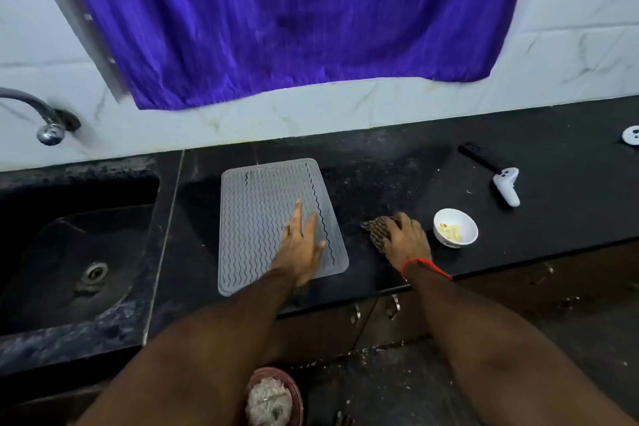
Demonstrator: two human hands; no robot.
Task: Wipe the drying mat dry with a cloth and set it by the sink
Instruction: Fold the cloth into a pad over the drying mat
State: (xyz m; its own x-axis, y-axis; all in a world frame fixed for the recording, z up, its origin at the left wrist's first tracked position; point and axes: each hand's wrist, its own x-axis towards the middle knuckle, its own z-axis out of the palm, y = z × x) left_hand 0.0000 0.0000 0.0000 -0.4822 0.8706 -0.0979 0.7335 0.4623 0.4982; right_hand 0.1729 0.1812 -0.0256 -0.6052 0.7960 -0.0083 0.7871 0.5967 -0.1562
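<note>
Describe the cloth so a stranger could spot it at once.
Start at the black counter, right of the sink. Between the grey mat and the white bowl, the right hand holds the cloth: brown, checked, crumpled, the only fabric on the counter.

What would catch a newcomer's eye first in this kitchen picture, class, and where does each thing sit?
The bright purple curtain hanging over the white tiled wall dominates the top. Below it, on the black counter, lies a grey wavy-ribbed drying mat just right of the sink, with the left hand flat on it. To its right, the right hand grips a checked cloth beside a small white bowl.
</note>
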